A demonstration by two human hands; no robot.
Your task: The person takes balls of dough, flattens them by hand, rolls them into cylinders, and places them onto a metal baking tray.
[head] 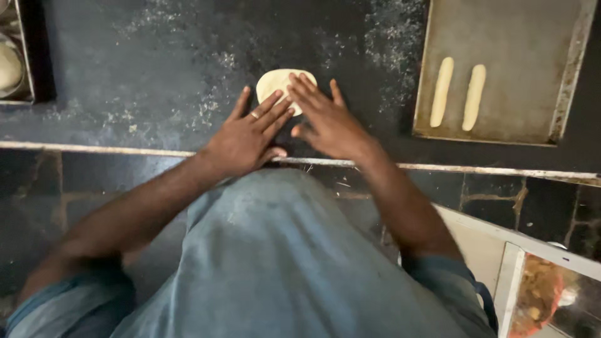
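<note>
A flat, pale piece of dough (273, 82) lies on the dark, flour-dusted worktop (156, 75). My left hand (247, 134) lies flat with its fingers spread, and its fingertips rest on the near left edge of the dough; a ring sits on one finger. My right hand (325, 119) is flat too, its fingers pressing on the near right part of the dough. Both palms face down and hide the dough's near edge. Neither hand grips anything.
A worn metal baking tray (563, 94) sits at the right with two long rolled dough sticks (442, 91) (474, 97) on it. Another tray with dough (9, 66) shows at the far left. The worktop's pale front edge (94, 149) runs across. A clear bag of food (538, 300) lies at the lower right.
</note>
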